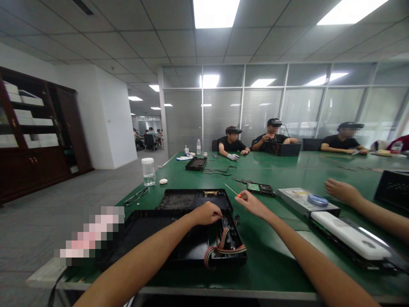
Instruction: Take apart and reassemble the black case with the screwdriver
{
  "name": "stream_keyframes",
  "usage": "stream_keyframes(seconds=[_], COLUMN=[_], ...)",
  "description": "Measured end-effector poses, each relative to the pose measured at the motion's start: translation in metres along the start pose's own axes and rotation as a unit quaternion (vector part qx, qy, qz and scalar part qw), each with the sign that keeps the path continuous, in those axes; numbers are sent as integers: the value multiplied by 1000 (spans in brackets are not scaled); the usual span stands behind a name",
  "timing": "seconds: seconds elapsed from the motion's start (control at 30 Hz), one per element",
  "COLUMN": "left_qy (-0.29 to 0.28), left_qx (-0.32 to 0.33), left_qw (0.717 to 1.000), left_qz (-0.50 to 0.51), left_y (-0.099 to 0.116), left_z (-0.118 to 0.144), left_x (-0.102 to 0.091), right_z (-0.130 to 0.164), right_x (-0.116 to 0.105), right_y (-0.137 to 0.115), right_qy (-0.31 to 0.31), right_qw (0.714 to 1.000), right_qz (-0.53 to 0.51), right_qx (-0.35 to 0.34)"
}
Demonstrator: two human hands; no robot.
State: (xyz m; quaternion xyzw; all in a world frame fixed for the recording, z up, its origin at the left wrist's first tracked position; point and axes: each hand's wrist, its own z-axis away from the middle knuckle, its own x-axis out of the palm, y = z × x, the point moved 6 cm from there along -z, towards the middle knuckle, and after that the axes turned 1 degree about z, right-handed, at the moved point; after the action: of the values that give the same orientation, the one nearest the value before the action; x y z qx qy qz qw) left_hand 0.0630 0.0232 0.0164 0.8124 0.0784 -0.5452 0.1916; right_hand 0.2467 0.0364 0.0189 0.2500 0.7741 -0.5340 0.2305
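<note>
In front of me a black metal case (179, 251) lies open on the green table, with a second black tray-like part (183, 199) just behind it. My left hand (207, 213) is over the case's right part, its fingers pinched near the inner edge; what they pinch, if anything, is too small to make out. A striped ribbon cable (220, 249) loops over the case's front right corner. My right hand (252, 204) grips a screwdriver (238, 195) by its orange handle, the thin shaft pointing up and left, away from the case.
A circuit board unit (260, 188) and grey box (303, 200) with blue tape roll (318, 200) lie to the right, beside a white device (349, 234). A neighbour's hand (341, 192) reaches in there. A jar (148, 172) and glasses (136, 197) stand left. Several people sit opposite.
</note>
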Motion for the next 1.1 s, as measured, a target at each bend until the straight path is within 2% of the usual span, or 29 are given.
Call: stream_keyframes(seconds=[0.1, 0.17, 0.3, 0.43, 0.53, 0.7, 0.93, 1.1], left_qy=[-1, -3, -11, -13, -17, -23, -26, -29], left_qx=[-7, -19, -48, -55, -56, -59, -59, -71], left_qw=[1000, 1000, 999, 998, 998, 998, 998, 997], left_qz=[-2, 4, 17, 22, 19, 3, 1, 5], left_y=[0, -1, -2, -2, -2, -2, -2, -2], left_z=[0, 0, 1, 1, 1, -1, -2, -2], left_x=[-1, -2, -3, -3, -2, -1, -1, 0], right_z=[0, 0, -4, -5, -2, 3, 10, 22], right_x=[0, -7, -32, -45, -41, -26, -27, -28], right_y=[12, 10, 0, 0, -1, -8, -22, -53], right_qy=[-65, -78, -38, 61, 122, 131, 153, 123], right_qw=[985, 970, 957, 971, 974, 978, 980, 976], right_qz=[-144, -222, -287, -233, -189, -144, -26, 95], right_qx=[72, 57, -2, -14, -40, -74, -121, -154])
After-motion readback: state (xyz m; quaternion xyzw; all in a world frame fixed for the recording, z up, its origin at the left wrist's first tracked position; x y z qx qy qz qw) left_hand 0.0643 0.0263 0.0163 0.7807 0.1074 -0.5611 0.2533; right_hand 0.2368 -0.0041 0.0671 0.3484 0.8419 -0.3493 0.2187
